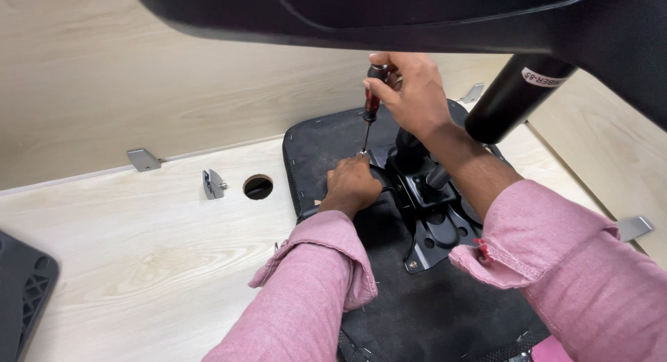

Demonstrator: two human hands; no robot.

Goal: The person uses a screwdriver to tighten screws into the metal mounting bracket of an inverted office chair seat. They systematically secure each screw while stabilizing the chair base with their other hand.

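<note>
An upturned black chair seat (326, 136) lies on a pale wooden desk (139, 244). A black metal mounting plate (434, 226) sits bolted on its underside. My right hand (410, 91) grips a screwdriver (372, 101) with a red and black handle, held upright with its tip at a screw near the plate's far left corner. My left hand (353, 183) rests on the seat beside that tip, fingers curled at the screw. Both arms wear pink sleeves.
A black gas-lift cylinder (514, 98) slants across the right, under a dark chair part (389, 18) at the top. The desk has a round cable hole (258, 187) and metal brackets (213, 184). A black plastic piece (21, 292) lies at the left edge.
</note>
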